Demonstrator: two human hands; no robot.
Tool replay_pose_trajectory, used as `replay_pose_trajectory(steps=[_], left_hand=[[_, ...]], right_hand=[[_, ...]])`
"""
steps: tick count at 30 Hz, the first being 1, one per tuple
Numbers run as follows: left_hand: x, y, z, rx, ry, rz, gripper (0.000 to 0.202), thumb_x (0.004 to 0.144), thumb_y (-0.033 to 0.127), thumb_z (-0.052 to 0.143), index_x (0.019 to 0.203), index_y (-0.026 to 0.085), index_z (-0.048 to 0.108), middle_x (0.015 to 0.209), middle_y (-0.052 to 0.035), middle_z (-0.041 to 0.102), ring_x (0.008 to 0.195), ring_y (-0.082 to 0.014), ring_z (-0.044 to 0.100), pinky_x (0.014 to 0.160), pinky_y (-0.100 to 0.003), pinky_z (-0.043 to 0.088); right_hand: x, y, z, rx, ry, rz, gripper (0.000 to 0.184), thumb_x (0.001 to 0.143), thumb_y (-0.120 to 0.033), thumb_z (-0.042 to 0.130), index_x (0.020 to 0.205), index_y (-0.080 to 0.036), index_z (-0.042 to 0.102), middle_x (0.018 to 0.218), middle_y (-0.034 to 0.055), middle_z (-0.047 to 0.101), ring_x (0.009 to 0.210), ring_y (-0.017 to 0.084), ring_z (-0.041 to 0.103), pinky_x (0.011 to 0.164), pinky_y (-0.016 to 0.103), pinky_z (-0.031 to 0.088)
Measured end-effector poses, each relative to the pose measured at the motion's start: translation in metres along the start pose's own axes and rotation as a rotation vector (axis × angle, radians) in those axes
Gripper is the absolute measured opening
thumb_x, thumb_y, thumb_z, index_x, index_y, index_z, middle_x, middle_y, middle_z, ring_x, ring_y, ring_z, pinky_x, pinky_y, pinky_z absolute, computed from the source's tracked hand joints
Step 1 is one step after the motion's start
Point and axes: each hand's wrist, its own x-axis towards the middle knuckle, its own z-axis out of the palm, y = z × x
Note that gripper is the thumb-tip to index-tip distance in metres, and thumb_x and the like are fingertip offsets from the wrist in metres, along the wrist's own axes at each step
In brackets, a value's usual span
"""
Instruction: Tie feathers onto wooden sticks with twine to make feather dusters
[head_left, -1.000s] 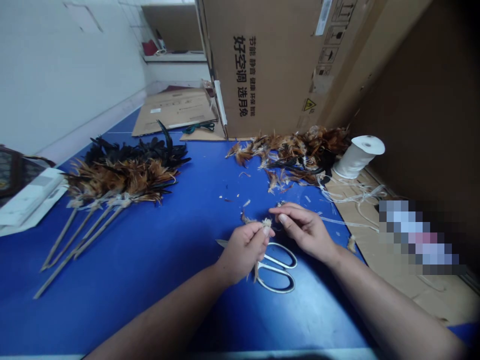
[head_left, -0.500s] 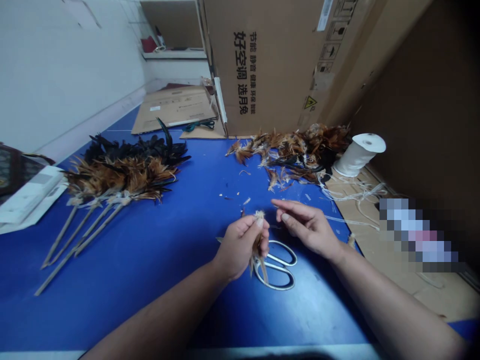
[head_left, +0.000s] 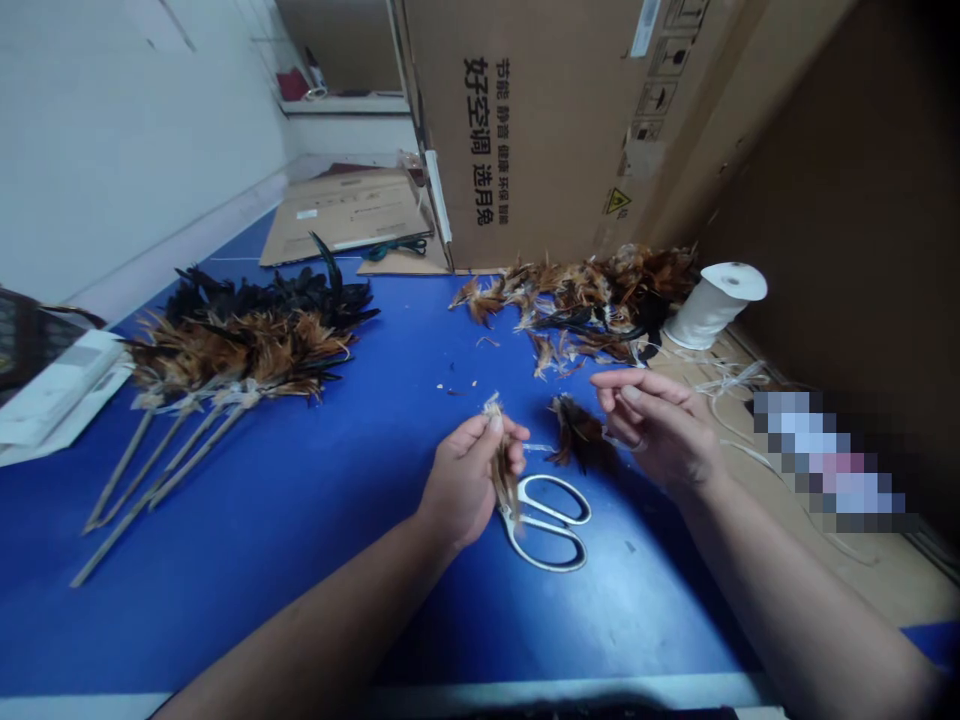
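Feathers (head_left: 505, 478), brown and pale-ended, are in the left hand (head_left: 466, 480) above a blue tabletop (head_left: 300, 540). From that hand, a white wall (head_left: 120, 130) rises toward eleven o'clock and a printed cardboard box (head_left: 555, 140) stands at twelve; a feather heap (head_left: 592, 295) lies at one, a white spool (head_left: 709, 312) stands at two, feather-topped sticks (head_left: 244, 350) lie at ten and scissors (head_left: 551, 530) at four. The left thumb and fingers are closed on the feathers. The right hand (head_left: 660, 425) is partly curled, a dark tuft (head_left: 579, 435) just beside it at nine o'clock; whether it grips the tuft I cannot tell. The held feathers' long axis runs steeply: pale ends point between eleven and twelve, darker ends between five and six, overlapping the scissors in view.
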Motion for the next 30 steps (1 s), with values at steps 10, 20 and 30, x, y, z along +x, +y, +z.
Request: replay_pose_trajectory(steps=[10,20,30], left_hand=[[-0.020,-0.002,0.010,0.404,-0.189,0.116,0.034,0.104,0.043,0.058,0.111,0.012,0.068,0.084,-0.0070,0.070,0.066,-0.0112,0.060,0.064,-0.025,0.050],[-0.024,-0.010,0.010,0.238,-0.473,-0.137,0.036,0.101,0.048,0.065,0.096,0.012,0.062,0.087,-0.0112,0.074,0.069,-0.0130,0.065,0.068,-0.025,0.052],[-0.016,0.001,0.003,-0.044,-0.491,-0.214,0.030,0.095,0.040,0.075,0.089,0.012,0.065,0.076,-0.0040,0.060,0.064,-0.0107,0.057,0.062,-0.024,0.044]], right_hand=[[-0.011,0.003,0.022,-0.011,-0.110,0.107,0.045,0.100,-0.056,0.064,0.119,-0.019,0.081,0.095,0.0092,0.065,0.065,0.012,0.047,0.054,0.027,0.037],[-0.018,0.025,0.027,-0.132,-0.171,0.068,0.039,0.108,-0.048,0.055,0.127,-0.025,0.080,0.104,0.0086,0.062,0.081,0.015,0.056,0.063,0.027,0.045],[-0.008,0.019,0.011,-0.194,0.097,-0.114,0.036,0.103,-0.046,0.062,0.104,-0.019,0.084,0.064,0.0003,0.042,0.058,0.011,0.035,0.056,0.027,0.028]])
